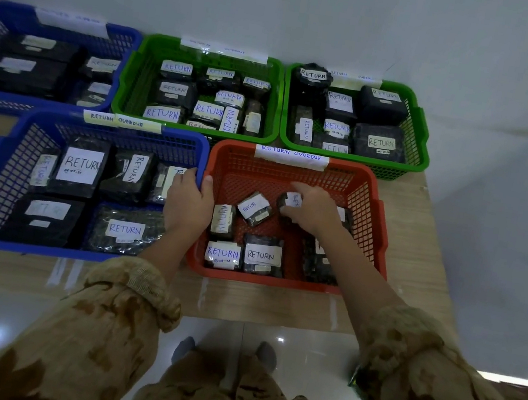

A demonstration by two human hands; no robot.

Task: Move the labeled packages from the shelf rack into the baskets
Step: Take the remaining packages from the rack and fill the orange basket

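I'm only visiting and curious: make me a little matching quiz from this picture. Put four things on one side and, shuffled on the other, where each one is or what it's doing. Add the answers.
Things
1. left hand
2. right hand
3. red basket
4. nearer blue basket

Descriptions
a. holds a small labelled package
b. front row, on the right
c. grips the rims where two baskets meet
d. front row, on the left

Pairs: 1-c, 2-a, 3-b, 4-d
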